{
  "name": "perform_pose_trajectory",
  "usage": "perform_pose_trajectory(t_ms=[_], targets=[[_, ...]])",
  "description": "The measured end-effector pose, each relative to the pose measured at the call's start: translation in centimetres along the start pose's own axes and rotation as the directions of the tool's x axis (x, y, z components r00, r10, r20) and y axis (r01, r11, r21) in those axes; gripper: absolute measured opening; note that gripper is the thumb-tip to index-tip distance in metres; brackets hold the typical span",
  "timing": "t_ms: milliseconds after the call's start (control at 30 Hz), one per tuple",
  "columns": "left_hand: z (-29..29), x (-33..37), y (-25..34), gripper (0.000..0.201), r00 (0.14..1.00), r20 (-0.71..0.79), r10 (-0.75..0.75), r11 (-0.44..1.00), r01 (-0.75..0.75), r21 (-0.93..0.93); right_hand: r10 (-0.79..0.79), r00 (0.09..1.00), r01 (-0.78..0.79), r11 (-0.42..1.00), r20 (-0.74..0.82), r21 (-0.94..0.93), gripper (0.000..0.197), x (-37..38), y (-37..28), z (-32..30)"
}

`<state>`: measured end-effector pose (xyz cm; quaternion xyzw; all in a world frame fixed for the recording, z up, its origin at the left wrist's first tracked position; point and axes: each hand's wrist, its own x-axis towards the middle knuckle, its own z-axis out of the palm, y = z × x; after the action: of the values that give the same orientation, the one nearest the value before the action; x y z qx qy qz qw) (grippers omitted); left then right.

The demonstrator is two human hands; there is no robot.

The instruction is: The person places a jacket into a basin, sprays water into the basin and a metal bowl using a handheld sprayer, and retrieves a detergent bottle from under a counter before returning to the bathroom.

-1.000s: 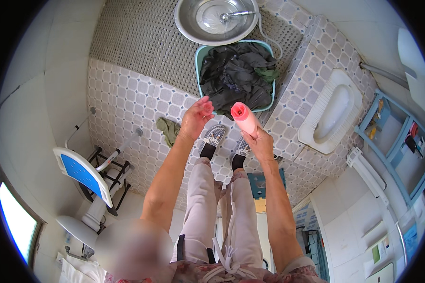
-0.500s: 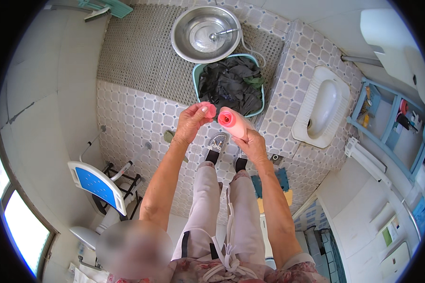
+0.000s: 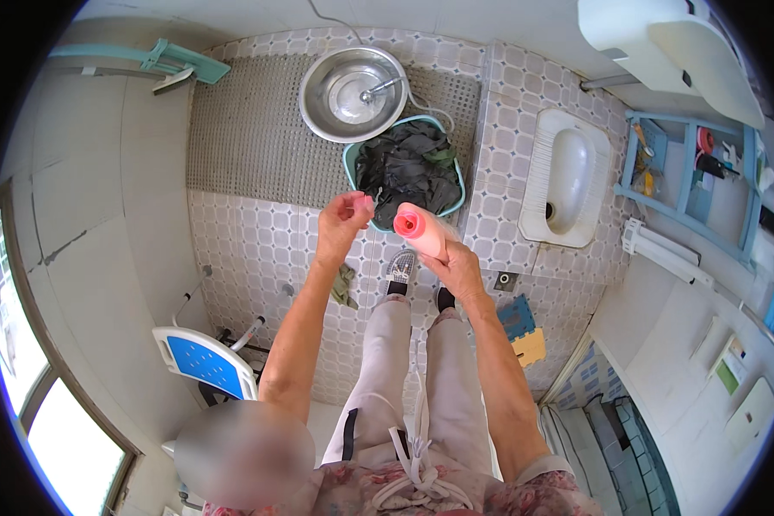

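Note:
In my left hand point(image 3: 342, 225) is a pink bottle cap point(image 3: 366, 205), pinched in the fingers and tipped over the near left side of the tub. A faint clear streak shows beside the cap; I cannot tell whether it is liquid. My right hand point(image 3: 461, 273) is wrapped round an uncapped pink bottle point(image 3: 430, 240), its open mouth pointing away from me and a little left. Beneath and beyond both hands stands a light-blue tub point(image 3: 462, 191) filled with dark clothes point(image 3: 407, 165), one green piece among them.
A steel basin point(image 3: 317, 112) with a shower head point(image 3: 368, 95) inside stands behind the tub on a grey mat point(image 3: 245, 129). At the right are a squat toilet point(image 3: 570, 185) and a blue shelf point(image 3: 686, 168). A blue-and-white shower chair point(image 3: 204, 365) and a green cloth point(image 3: 344, 286) lie left.
My left hand has turned over, tipping the cap toward the tub. The right hand keeps the bottle at nearly the same tilt. The whole view has shifted a little.

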<state>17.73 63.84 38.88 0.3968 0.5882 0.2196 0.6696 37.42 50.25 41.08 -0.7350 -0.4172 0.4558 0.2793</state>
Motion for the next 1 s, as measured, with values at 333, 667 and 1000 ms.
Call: perform_pose_trajectory(t_ms=[333,667,1000], targets=[[1.6,1.6,2.4,0.030,0.675,0.442,0.591,0.323,-0.699,0.638,0.076,0.996,-0.076,0.997,-0.046,0.012,0.028,-3.9,0.9,-1.1],[1.1,0.7,3.5,0.031,0.703,0.465,0.538,0.370,-0.693,0.619,0.021,0.986,0.009,0.985,-0.168,0.172,0.027,-6.6,-0.5,-1.3],[0.0,1.1,5.0,0.029,0.844,0.396,0.361,0.618,-0.535,0.575,0.031,0.986,-0.008,0.990,-0.163,0.140,0.027,-7.2,-2.2,-2.5]])
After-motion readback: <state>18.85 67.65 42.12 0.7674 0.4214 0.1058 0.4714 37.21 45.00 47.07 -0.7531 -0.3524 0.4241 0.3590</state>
